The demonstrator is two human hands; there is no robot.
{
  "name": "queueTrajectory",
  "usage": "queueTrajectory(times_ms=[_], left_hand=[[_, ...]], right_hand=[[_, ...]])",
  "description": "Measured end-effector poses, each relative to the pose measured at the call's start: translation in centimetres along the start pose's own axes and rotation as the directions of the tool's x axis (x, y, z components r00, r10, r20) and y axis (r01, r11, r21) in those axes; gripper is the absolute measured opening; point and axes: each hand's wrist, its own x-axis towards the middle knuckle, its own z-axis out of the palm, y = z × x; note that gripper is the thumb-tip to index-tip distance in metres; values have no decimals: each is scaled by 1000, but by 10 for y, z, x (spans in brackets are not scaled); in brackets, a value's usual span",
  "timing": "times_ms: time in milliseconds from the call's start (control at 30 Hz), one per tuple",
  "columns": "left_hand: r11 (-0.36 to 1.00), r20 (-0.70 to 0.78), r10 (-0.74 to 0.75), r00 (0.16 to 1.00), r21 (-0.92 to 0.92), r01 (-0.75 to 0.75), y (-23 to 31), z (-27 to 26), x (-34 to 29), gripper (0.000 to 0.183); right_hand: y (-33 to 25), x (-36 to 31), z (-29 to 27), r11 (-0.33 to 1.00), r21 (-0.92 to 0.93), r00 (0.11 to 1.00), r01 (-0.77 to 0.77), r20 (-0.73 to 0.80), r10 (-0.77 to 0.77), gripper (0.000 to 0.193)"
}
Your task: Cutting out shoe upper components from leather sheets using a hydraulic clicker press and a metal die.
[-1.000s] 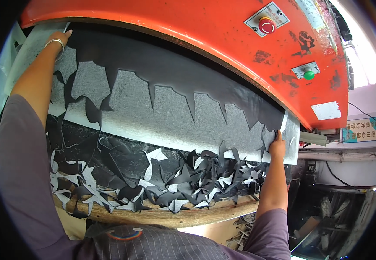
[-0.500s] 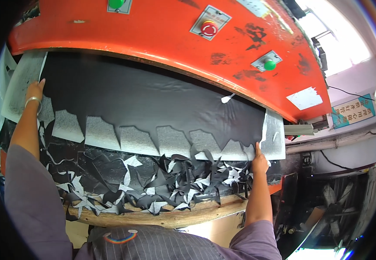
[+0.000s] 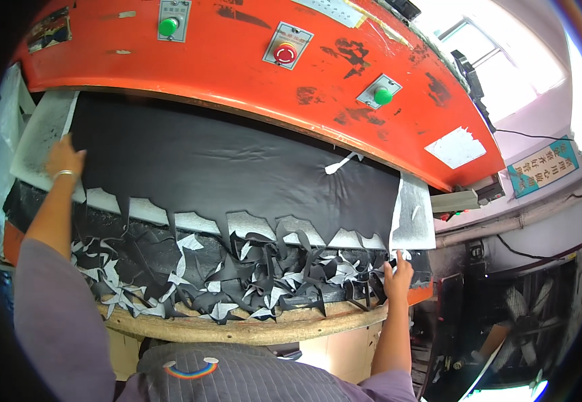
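A wide black leather-like sheet [image 3: 230, 151] with a pale underside lies over a whitish-grey board [image 3: 417, 211]. Its near edge is cut into jagged points, several of which hang past the board's front edge. My left hand [image 3: 65, 159], somewhat blurred and with a bracelet at the wrist, is closed at the sheet's left edge. At the near right corner, the fingers of my right hand [image 3: 398, 276] pinch the sheet's edge beside a small white scrap. A white flap [image 3: 338, 164] shows on the sheet towards the right. The far edge is hidden under the orange machine.
The orange machine head [image 3: 224, 74] spans the far side, with green buttons [image 3: 383, 96] and a red button [image 3: 285, 53]. Black and white offcuts [image 3: 264, 281] are heaped in front of the board. Nearest me runs a wooden rail [image 3: 237, 331]. A fan [image 3: 526, 308] stands at right.
The sheet has slid towards me, its points now covering more of the board's front strip. Both hands have come nearer with it. More of the white flap shows, and my view has shifted slightly.
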Motion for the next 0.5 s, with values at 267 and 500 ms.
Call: queueTrajectory(times_ms=[267, 500], left_hand=[[833, 328, 553, 766, -221, -507, 111, -12, -216, 76], [908, 654, 359, 666, -78, -413, 22, -46, -274, 80]], right_hand=[[-53, -88, -37, 939, 219, 928, 266, 207, -311, 54], [-37, -100, -40, 954, 282, 965, 106, 203, -167, 64]])
